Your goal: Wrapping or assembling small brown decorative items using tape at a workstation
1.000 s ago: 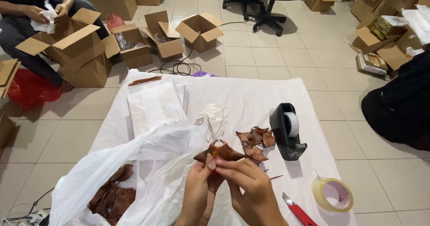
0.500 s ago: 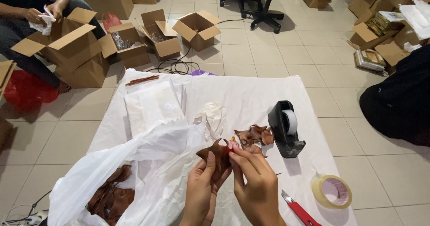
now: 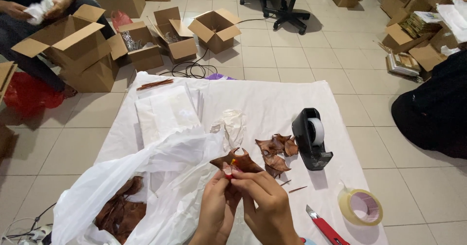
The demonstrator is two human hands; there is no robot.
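While both grips pinch it shut, the left hand (image 3: 216, 211) and right hand (image 3: 267, 208) hold a crinkled brown dried leaf (image 3: 238, 161) beside the glossy white plastic bag (image 3: 160, 177).

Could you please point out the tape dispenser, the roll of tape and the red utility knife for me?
tape dispenser (image 3: 311, 140), head view, on its black body.
roll of tape (image 3: 344, 206), head view, on its left rim.
red utility knife (image 3: 327, 230), head view, on its red handle.
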